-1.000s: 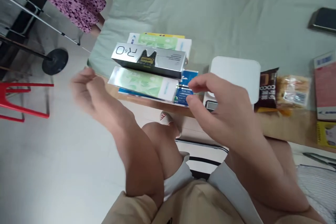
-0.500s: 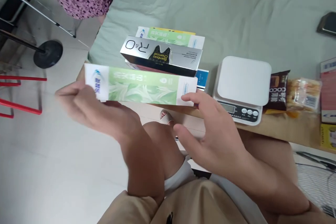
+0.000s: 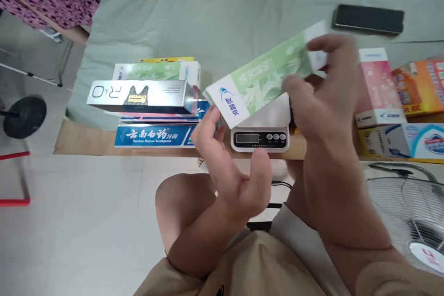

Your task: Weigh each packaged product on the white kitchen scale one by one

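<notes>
My right hand (image 3: 324,90) grips the far end of a green and white toothpaste box (image 3: 258,78), held tilted above a small white kitchen scale (image 3: 261,135). My left hand (image 3: 232,166) is open, fingers spread, its fingertips by the box's near white end. To the left a stack of toothpaste boxes lies on the table: a silver R&O box (image 3: 138,95) on top, a blue box (image 3: 154,135) at the front, another green box (image 3: 156,70) behind.
A pale green cloth (image 3: 222,18) covers the table. A black phone (image 3: 368,19) lies at the back right. Pink (image 3: 376,88), orange (image 3: 421,85) and yellow and blue (image 3: 402,141) boxes sit on the right. A fan grille (image 3: 409,212) stands low right, a red stool (image 3: 14,178) left.
The green box has moved from the left, in front of the stack, to the right over the scale. My right hand now grips it; my left hand has let go.
</notes>
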Demonstrator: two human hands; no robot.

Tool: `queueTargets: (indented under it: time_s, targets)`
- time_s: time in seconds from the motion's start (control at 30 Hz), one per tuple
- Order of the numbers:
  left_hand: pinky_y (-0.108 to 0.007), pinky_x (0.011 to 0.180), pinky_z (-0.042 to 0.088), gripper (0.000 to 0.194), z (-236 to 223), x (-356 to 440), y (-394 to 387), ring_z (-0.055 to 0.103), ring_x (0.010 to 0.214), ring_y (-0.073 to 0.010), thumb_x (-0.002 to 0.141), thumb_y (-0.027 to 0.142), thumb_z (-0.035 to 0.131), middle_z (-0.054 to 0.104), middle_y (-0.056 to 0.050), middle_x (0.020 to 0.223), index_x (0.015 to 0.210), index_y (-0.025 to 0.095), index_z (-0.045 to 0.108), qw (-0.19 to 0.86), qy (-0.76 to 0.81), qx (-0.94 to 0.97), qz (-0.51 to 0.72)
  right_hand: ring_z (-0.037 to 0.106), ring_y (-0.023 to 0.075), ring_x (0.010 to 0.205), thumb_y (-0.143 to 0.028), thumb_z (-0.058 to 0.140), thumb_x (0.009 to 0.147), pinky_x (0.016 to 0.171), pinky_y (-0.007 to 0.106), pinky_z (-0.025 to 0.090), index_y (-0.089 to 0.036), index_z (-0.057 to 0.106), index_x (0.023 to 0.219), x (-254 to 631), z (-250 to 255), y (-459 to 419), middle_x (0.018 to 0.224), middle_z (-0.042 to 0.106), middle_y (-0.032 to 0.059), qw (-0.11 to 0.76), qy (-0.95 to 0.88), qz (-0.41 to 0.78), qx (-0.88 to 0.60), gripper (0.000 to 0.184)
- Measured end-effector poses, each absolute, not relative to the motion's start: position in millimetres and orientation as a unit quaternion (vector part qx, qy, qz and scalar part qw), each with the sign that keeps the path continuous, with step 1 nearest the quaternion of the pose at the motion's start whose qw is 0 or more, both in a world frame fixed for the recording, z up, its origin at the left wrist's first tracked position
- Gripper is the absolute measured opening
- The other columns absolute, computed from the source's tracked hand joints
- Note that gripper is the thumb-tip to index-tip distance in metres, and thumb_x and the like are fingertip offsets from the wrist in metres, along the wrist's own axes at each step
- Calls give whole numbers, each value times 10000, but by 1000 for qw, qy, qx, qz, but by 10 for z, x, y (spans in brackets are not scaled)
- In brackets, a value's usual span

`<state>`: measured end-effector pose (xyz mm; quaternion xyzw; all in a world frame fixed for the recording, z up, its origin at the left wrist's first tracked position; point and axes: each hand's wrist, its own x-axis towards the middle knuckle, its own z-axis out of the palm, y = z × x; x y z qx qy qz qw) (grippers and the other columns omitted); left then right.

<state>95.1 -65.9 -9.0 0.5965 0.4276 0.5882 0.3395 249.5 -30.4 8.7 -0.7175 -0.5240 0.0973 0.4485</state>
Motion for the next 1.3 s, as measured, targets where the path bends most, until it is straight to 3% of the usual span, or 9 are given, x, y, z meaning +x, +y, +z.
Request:
queueTargets:
  time_s: [0.1, 0.23, 0.37, 0.47, 0.57, 0.67, 0.83, 1.03, 1.3]
  targets:
    - [-470, 1064, 558, 520, -254, 1045, -664, 510, 1320, -277, 855, 288, 672, 473, -118, 1347, 1348, 259, 510, 335, 447, 620, 551, 631, 255, 1153, -144, 610, 810, 972, 468, 561, -257, 545, 1143, 2675, 18, -104, 1279, 597, 99, 391, -476, 184, -766, 357]
    - [-316, 814, 597, 306, -385, 1019, -574, 621, 1001, -176, 828, 240, 664, 528, -60, 1091, 1067, 226, 473, 400, 515, 599, 465, 555, 313, 1310, -92, 642, 763, 1162, 575, 434, -235, 574, 1080, 2694, 60, 26, 1344, 576, 131, 309, -491, 188, -793, 355]
    - [-204, 514, 356, 283, -317, 943, -471, 412, 568, -80, 853, 205, 627, 392, 59, 658, 734, 222, 370, 362, 534, 650, 403, 582, 335, 1274, -87, 624, 787, 1148, 588, 436, -239, 572, 1142, 2661, 108, 39, 1477, 494, 153, 268, -491, 217, -800, 390]
    - [-228, 473, 242, 400, -249, 884, -432, 261, 496, -69, 882, 164, 599, 259, 78, 563, 636, 211, 288, 289, 515, 676, 440, 521, 349, 1365, -138, 614, 832, 1169, 596, 421, -246, 559, 1150, 2683, 127, -6, 1420, 528, 148, 310, -501, 196, -784, 340]
    - [-229, 502, 297, 327, -246, 855, -421, 319, 527, -80, 879, 169, 636, 336, 73, 599, 684, 211, 377, 227, 477, 690, 494, 551, 326, 1320, -171, 591, 856, 1127, 579, 464, -256, 563, 1123, 2732, 157, -96, 1360, 564, 129, 354, -500, 172, -771, 281]
    - [-280, 707, 510, 180, -280, 876, -405, 569, 770, -145, 827, 246, 708, 553, 9, 813, 853, 220, 532, 163, 457, 726, 487, 624, 288, 1168, -163, 594, 819, 1053, 564, 516, -262, 589, 1120, 2764, 191, -204, 1339, 600, 107, 365, -482, 169, -779, 317]
    - [-505, 1192, 487, 639, -301, 968, -365, 534, 1445, -325, 831, 335, 746, 564, -169, 1510, 1408, 195, 508, 225, 472, 791, 316, 645, 261, 1016, -177, 593, 772, 958, 526, 554, -263, 632, 1091, 2761, 225, -355, 1205, 679, 81, 372, -476, 170, -778, 332]
    - [-428, 1175, 552, 545, -284, 1053, -341, 636, 1395, -278, 893, 252, 674, 673, -121, 1464, 1422, 181, 564, 230, 471, 795, 306, 658, 293, 1087, -174, 557, 790, 963, 494, 538, -244, 631, 1137, 2855, 223, -579, 1189, 710, 98, 353, -547, 176, -738, 360]
    - [-420, 1133, 588, 632, -141, 1362, -529, 688, 1324, -283, 873, 339, 760, 691, -99, 1444, 1470, 218, 595, 166, 513, 767, 348, 695, 292, 1125, -198, 560, 802, 1000, 507, 564, -242, 664, 1091, 3545, 430, -1060, 1159, 744, 75, 450, -506, 132, -724, 311]
